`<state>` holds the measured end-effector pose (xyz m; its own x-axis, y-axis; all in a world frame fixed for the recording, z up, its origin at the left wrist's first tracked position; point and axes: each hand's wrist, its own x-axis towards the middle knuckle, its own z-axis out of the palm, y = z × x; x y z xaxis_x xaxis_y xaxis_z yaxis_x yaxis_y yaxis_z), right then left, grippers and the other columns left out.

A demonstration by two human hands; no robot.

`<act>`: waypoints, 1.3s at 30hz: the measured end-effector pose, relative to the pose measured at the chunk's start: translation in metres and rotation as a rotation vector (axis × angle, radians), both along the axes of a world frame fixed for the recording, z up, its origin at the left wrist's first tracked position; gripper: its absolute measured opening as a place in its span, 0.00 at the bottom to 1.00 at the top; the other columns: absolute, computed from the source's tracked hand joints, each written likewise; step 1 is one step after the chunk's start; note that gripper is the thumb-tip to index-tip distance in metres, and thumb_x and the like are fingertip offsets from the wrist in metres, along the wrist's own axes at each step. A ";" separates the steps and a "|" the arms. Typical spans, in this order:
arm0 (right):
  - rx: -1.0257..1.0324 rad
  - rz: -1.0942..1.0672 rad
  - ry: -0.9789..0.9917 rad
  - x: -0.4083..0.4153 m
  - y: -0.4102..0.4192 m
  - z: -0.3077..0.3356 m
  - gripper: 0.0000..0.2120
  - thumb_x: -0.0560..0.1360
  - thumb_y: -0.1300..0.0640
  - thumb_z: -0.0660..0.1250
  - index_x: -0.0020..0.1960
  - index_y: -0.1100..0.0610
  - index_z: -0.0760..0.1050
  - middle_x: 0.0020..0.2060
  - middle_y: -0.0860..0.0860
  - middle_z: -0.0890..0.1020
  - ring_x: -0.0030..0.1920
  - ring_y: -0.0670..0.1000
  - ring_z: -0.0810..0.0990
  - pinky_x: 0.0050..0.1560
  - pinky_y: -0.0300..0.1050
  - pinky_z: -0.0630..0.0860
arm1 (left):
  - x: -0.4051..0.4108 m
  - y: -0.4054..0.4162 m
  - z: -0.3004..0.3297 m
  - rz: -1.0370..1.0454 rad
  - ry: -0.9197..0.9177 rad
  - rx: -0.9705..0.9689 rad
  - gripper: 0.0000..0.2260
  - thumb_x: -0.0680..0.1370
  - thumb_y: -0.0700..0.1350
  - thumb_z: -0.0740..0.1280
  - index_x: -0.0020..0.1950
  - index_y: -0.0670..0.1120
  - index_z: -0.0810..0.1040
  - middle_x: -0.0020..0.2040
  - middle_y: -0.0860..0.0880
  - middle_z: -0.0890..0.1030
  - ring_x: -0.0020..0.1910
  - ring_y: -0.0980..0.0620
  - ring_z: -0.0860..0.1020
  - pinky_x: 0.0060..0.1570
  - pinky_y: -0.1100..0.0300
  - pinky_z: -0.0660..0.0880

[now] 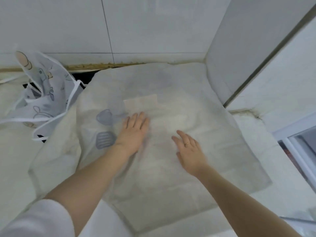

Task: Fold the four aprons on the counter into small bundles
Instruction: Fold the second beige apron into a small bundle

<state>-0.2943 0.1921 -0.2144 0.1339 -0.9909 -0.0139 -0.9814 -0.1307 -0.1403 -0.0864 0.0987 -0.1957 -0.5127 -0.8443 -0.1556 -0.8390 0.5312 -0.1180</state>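
Note:
A pale translucent apron point(171, 168) with grey utensil prints lies spread flat over the counter in the middle of the view. My left hand point(134, 132) rests palm down on it, fingers apart, just right of the grey prints. My right hand point(190, 151), wearing a ring, lies flat on the same apron a little nearer to me, fingers spread. Neither hand grips the cloth. A second apron point(46, 93), white-edged with cartoon prints, sits crumpled in a heap at the far left. Other aprons are not distinguishable.
The white counter point(15, 159) runs left and meets a tiled wall point(136, 26) at the back. A white cabinet side point(239, 53) closes the right. A dark gap point(83, 76) shows at the back edge. A glass-fronted unit point(301, 151) stands at the right.

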 end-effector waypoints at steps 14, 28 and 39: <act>0.477 0.215 0.150 -0.061 0.145 0.025 0.49 0.68 0.26 0.54 0.78 0.50 0.40 0.76 0.50 0.38 0.76 0.51 0.38 0.75 0.52 0.41 | -0.070 0.172 0.049 0.001 -0.006 0.537 0.25 0.77 0.59 0.62 0.64 0.41 0.72 0.66 0.39 0.64 0.61 0.39 0.71 0.57 0.55 0.69; 0.511 0.187 -0.029 -0.056 0.173 0.069 0.12 0.81 0.60 0.55 0.59 0.60 0.74 0.55 0.57 0.78 0.50 0.52 0.73 0.46 0.42 0.64 | -0.039 0.246 0.027 -0.069 -0.090 0.512 0.28 0.72 0.44 0.67 0.70 0.46 0.61 0.76 0.47 0.40 0.75 0.38 0.45 0.70 0.44 0.59; 0.595 -0.126 0.130 -0.033 0.080 0.113 0.10 0.76 0.61 0.58 0.50 0.63 0.76 0.49 0.58 0.79 0.49 0.56 0.78 0.46 0.43 0.74 | 0.008 0.164 0.111 0.125 -0.091 0.601 0.12 0.77 0.43 0.59 0.53 0.40 0.78 0.55 0.42 0.80 0.54 0.44 0.78 0.44 0.61 0.70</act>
<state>-0.3271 0.2722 -0.1016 -0.0233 -0.8164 -0.5771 -0.9982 0.0510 -0.0318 -0.0783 0.2625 -0.0846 -0.3778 -0.6480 -0.6613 -0.8998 0.4253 0.0973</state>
